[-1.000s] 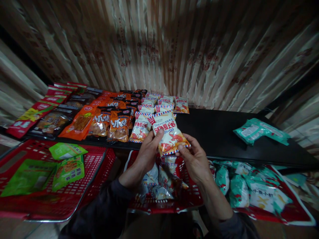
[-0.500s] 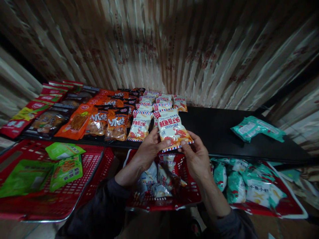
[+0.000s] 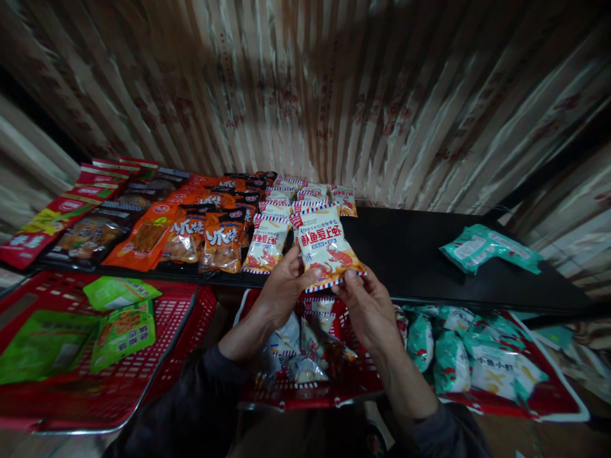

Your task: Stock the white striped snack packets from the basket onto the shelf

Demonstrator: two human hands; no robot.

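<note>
Both hands hold one white, red and orange snack bag (image 3: pixel 324 242) by its lower edge, face up above the front of the black shelf (image 3: pixel 396 254). My left hand (image 3: pixel 282 289) pinches its lower left corner, thumb on top. On the lower right corner, my right hand (image 3: pixel 367 302) grips with thumb and fingers. A matching snack bag (image 3: pixel 267 245) lies just left of the held one, with more of the same kind in rows behind. Below my hands, a red basket (image 3: pixel 305 397) holds several more of these bags.
Orange and black snack packs (image 3: pixel 222 238) and red packs (image 3: pixel 42 222) fill the shelf's left part. Two teal packs (image 3: pixel 487 248) lie at right. A left basket (image 3: pixel 172 356) holds green packs (image 3: pixel 124 331); a right basket (image 3: pixel 568 397) holds teal-and-white bags (image 3: pixel 491 362). Corrugated sheeting (image 3: pixel 305 95) stands behind.
The held bag has shifted slightly left and its top edge sits a little closer to the row behind. Both hands keep their grip; the whole view has moved a little.
</note>
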